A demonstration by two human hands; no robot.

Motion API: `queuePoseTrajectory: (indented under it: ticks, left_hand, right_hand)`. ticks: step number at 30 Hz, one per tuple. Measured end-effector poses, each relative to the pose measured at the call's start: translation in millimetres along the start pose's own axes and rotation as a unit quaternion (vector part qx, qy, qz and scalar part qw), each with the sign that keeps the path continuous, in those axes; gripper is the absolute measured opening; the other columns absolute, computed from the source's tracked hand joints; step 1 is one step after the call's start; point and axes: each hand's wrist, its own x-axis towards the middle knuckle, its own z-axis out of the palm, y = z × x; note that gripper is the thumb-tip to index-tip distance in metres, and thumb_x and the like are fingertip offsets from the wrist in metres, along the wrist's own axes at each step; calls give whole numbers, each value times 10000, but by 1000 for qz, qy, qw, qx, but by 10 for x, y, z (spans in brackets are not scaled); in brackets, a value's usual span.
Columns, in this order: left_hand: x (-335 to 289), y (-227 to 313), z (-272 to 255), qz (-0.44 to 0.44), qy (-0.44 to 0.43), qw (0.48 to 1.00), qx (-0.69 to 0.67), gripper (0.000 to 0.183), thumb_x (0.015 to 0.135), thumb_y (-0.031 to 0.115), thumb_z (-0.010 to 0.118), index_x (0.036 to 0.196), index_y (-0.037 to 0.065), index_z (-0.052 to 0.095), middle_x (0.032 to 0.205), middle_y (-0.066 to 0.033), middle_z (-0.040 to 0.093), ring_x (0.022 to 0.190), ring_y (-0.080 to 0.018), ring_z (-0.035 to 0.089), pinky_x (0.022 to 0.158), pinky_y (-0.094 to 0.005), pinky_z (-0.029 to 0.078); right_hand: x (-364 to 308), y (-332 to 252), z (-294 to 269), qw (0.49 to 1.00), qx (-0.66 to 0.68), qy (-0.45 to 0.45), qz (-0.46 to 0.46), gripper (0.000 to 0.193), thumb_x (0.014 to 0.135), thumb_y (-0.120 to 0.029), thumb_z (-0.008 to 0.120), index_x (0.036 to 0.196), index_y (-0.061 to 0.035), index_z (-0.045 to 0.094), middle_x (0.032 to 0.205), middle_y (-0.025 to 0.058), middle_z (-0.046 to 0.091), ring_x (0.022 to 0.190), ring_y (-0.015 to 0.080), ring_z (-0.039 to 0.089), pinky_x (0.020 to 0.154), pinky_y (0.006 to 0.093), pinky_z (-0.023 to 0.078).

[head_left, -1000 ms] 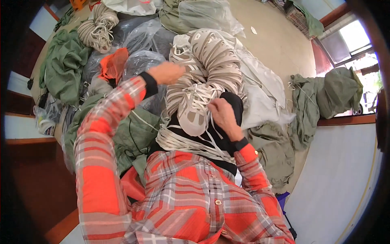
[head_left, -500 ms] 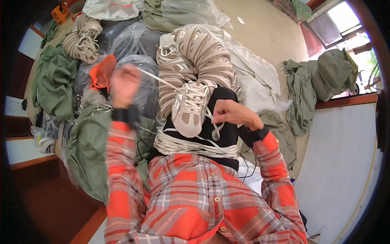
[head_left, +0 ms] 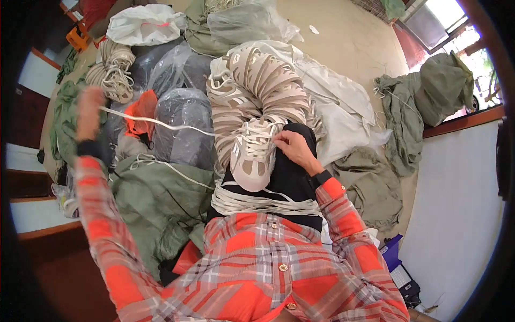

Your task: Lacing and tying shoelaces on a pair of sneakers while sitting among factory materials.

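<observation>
A beige and white sneaker [head_left: 250,174] lies on my lap, toe toward me, with white laces [head_left: 256,140] threaded across its tongue. Far out to the left, my left hand [head_left: 90,112] is smeared by motion but closed on a white shoelace [head_left: 161,122], which runs taut with a slight sag to the sneaker. My right hand [head_left: 296,150] touches the sneaker's right edge by the eyelets, thumb and fingers pinched together; what lies between them is hidden. A bundle of loose white laces [head_left: 263,201] rests across my black-trousered thighs.
Beyond the sneaker, a long curved row of nested beige sneaker uppers [head_left: 268,78] leans on white sheeting [head_left: 343,102]. To the left are clear plastic-wrapped bundles [head_left: 182,126], an orange bag [head_left: 140,115] and green cloth sacks [head_left: 155,209]. More sneakers [head_left: 115,70] lie far left.
My left hand has swung further left, drawing out a longer stretch of lace. My right hand has moved in against the sneaker's edge; the lace loop hanging below it is gone from sight.
</observation>
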Motion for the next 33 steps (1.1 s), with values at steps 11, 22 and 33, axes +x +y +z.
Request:
queuePoseTrajectory:
  ticks: [11,22,33]
  left_hand:
    - [-1708,463,3577,413,-294,799,322,127,713,229,572,699,105,596,740,-94,563,725,-288,559,655,-428,418]
    - [-1906,842,3477,525,-293,693,398,118,752,156,499,818,60,481,733,-77,488,730,-224,502,689,-327,373]
    - [-2084,959,3314,377,-298,749,456,155,765,108,499,887,19,465,820,-129,487,534,-229,586,495,-345,508]
  right_hand:
    - [56,-61,89,987,-1,78,-138,195,816,-195,596,826,-3,627,740,141,596,676,246,587,625,329,460]
    - [-41,31,73,997,-16,24,-77,190,802,-197,602,915,-57,662,738,98,628,652,184,587,608,283,452]
    - [-110,25,150,995,-30,48,-77,163,792,-175,605,891,-56,656,734,98,615,663,193,583,621,291,450]
